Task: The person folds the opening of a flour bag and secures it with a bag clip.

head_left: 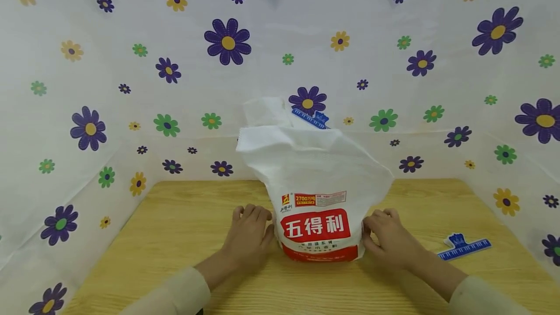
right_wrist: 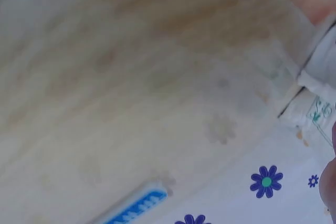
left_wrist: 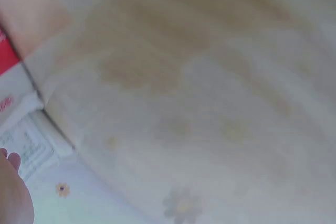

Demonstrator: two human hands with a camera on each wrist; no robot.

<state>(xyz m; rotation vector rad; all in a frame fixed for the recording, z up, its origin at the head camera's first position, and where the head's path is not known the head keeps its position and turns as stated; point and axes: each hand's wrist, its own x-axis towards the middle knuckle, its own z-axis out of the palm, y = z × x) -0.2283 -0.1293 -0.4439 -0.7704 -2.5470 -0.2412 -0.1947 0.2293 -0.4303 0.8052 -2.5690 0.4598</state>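
A white flour bag (head_left: 332,174) with red printing sits upright on the wooden table, its loose top folded over. My left hand (head_left: 246,235) is at the bag's lower left side, thumb right at its edge and fingers loosely bent. On the opposite side my right hand (head_left: 389,238) has its fingertips and thumb at the lower right edge. Only a bit of the left hand (left_wrist: 16,198) shows in the left wrist view, and a sliver of the right hand (right_wrist: 328,187) in the right wrist view.
Behind the bag, another white bag (head_left: 264,111) sticks up with a blue sealing clip (head_left: 310,117) beside it. A second blue clip (head_left: 464,248) lies on the table (head_left: 175,237) to the right. Flower-patterned white curtain (head_left: 271,13) encloses the back and sides.
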